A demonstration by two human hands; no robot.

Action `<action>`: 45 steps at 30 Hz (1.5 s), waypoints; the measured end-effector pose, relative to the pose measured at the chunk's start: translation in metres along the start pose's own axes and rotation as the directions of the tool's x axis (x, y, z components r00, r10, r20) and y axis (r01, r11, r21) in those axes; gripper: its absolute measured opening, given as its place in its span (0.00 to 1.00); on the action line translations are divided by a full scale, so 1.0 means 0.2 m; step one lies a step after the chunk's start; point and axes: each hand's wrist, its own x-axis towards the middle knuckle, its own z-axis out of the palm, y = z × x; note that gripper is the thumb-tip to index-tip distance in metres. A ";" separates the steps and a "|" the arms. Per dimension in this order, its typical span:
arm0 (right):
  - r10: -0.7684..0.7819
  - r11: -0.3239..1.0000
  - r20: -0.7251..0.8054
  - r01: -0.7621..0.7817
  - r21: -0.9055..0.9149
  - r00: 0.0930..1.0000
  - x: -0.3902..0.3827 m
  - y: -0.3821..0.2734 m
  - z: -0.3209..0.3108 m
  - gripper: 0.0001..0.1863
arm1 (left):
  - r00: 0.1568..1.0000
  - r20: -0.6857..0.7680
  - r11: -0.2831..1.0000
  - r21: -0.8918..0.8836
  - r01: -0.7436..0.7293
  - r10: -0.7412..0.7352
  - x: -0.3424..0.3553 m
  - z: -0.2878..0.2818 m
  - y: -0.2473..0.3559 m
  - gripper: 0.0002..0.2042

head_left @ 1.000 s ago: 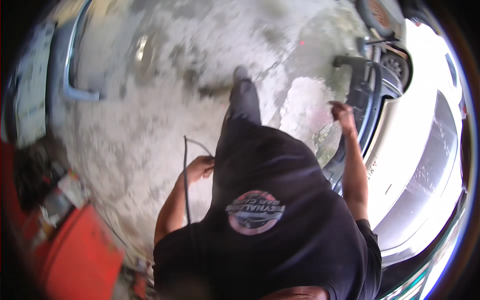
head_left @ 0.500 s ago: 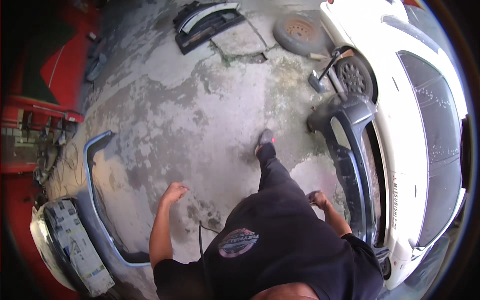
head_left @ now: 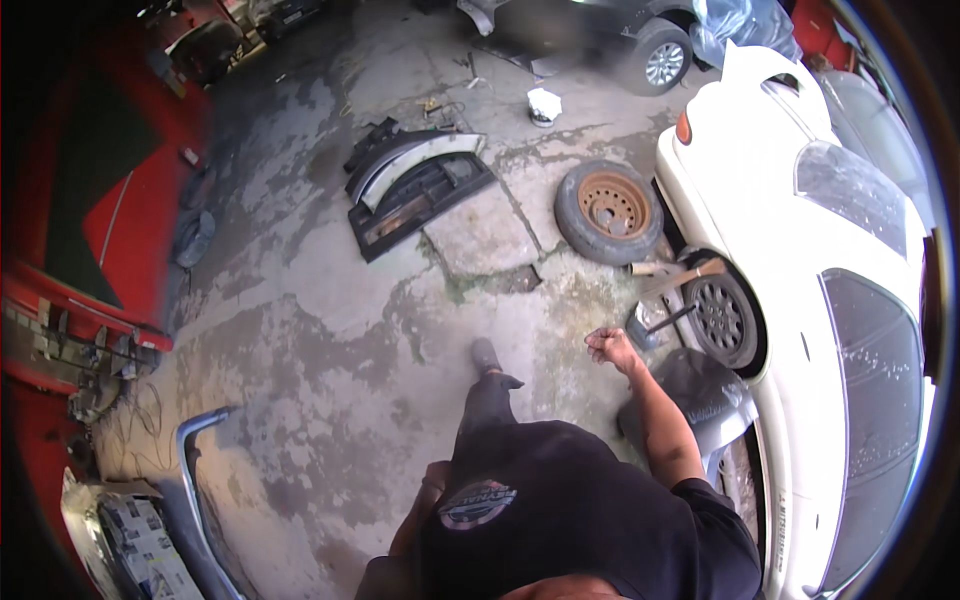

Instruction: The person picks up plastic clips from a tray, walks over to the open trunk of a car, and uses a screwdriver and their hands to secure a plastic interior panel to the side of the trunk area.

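My right hand [head_left: 613, 349] is raised ahead of me over the concrete floor [head_left: 380, 330], its fingers curled in. Whether something small is in them cannot be made out. Nearest to it are a grey can-shaped thing with a black bar [head_left: 645, 326] and a dark car bumper [head_left: 700, 395], partly covered by my right arm. My left hand [head_left: 437, 475] hangs low against my side, its fingers hidden by my body. One shoe [head_left: 485, 355] shows ahead on the floor.
A white car [head_left: 800, 380] lines the right side. Ahead lie a loose rusty-rimmed wheel [head_left: 608, 213] and a black car part [head_left: 415, 190]. A blue-edged bumper [head_left: 190, 470] and a paper-covered panel [head_left: 140, 540] are at left. A dark car [head_left: 600, 45] stands farther off.
I have moved forward, and the floor parts sit lower in view. My right hand has swung forward; my left has gone back beside my body. The other foot now leads.
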 end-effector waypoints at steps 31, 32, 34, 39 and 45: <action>0.030 0.982 -0.008 -0.028 0.184 1.000 4.04 -3.01 -1.50 0.12 | 0.989 0.037 0.839 -0.525 0.142 -0.144 4.51 -3.16 1.37 0.07; 0.007 0.973 0.006 -0.009 0.229 1.000 4.16 -3.18 -1.50 0.13 | 0.972 0.068 0.775 -0.592 0.220 -0.224 4.57 -3.21 1.41 0.06; -0.045 0.952 0.044 0.030 0.305 0.998 4.40 -3.43 -1.46 0.15 | 0.943 0.061 0.666 -0.692 0.277 -0.328 4.70 -3.30 1.40 0.05; -0.104 0.915 0.124 0.047 0.401 0.987 4.96 -3.81 -1.29 0.14 | 0.891 0.177 0.470 -0.797 0.379 -0.418 5.35 -3.78 1.47 0.07; -0.111 0.857 0.068 0.061 0.512 0.991 5.74 -4.21 -1.25 0.13 | 0.945 0.108 0.546 -0.793 0.269 -0.309 6.47 -4.69 1.49 0.09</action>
